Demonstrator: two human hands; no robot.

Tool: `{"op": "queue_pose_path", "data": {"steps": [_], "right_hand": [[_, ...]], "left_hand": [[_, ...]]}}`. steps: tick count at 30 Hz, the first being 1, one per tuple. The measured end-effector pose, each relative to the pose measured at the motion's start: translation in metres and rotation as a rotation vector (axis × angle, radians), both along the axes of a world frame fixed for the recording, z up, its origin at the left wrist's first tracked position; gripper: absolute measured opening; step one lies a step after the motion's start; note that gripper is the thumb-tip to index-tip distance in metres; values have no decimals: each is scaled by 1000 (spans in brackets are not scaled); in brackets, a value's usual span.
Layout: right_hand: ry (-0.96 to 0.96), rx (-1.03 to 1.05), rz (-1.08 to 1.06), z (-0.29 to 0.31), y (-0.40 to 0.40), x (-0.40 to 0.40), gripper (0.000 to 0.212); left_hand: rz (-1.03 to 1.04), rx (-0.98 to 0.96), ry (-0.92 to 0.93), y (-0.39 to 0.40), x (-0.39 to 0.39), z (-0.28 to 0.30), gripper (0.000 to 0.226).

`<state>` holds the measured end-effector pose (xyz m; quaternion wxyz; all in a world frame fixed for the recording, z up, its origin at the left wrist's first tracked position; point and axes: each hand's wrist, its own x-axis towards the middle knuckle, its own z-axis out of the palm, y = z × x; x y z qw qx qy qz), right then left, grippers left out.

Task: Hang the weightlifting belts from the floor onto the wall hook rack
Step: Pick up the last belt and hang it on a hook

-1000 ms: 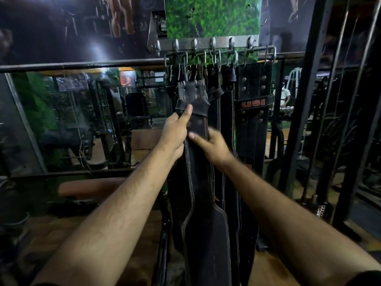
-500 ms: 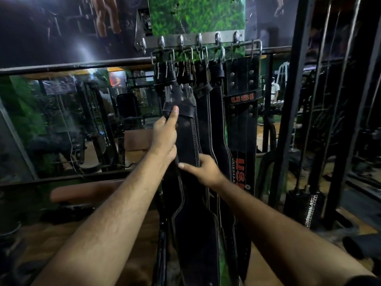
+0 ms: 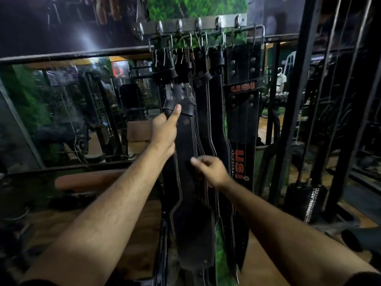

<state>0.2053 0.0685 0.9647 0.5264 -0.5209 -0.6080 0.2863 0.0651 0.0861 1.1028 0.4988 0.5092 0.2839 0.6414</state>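
A steel wall hook rack point(image 3: 191, 25) sits high on the wall with several black weightlifting belts hanging from it by their buckles. My left hand point(image 3: 165, 131) grips the front black leather belt point(image 3: 185, 182) just under its riveted loop, thumb pressed on the leather. My right hand point(image 3: 210, 171) hovers lower down in front of the same belt, fingers loosely curled, holding nothing. To the right hangs a wide belt marked USI point(image 3: 243, 120) in red.
A mirror point(image 3: 72, 112) fills the wall to the left, reflecting gym machines. A padded brown bench point(image 3: 86, 180) stands below it. Black steel uprights and cables point(image 3: 294, 100) of a machine rise close on the right, with a weight stack point(image 3: 309, 201) at floor level.
My right hand has slid down the belt and come off it, fingers curling. The left hand keeps its grip near the belt's top. The view has tilted slightly.
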Motion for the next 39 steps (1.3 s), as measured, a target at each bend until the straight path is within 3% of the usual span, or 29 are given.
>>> {"op": "queue_pose_path", "data": {"steps": [2,5,9,17,22,26,28,32,36,39], "right_hand": [[254,125,-23,35,1,-3,22],[419,226,-34,77,7,1,21],[392,224,2,115,12,5,38],[348,235,99,129,13,17,43],[245,398,71,130,8,-8,18],[213,454,61,140,11,-26,26],[199,475,45,143,15,-33,29],[210,476,8,152,25,-48,31],[204,465,-37,170,34,-61,25],[101,436,-106,188,45,-69,25]], "left_hand": [[27,13,0,-2,1,-7,21],[27,14,-12,-5,5,-15,20],[-48,23,39,-16,13,-18,17],[-17,82,465,-12,0,-21,15],[344,99,458,-18,-9,-5,39],[724,229,643,-13,-26,6,43],[654,246,553,-2,-39,12,43],[264,251,388,15,-54,22,33],[225,302,256,27,-58,34,30],[304,337,289,45,-63,44,49]]}}
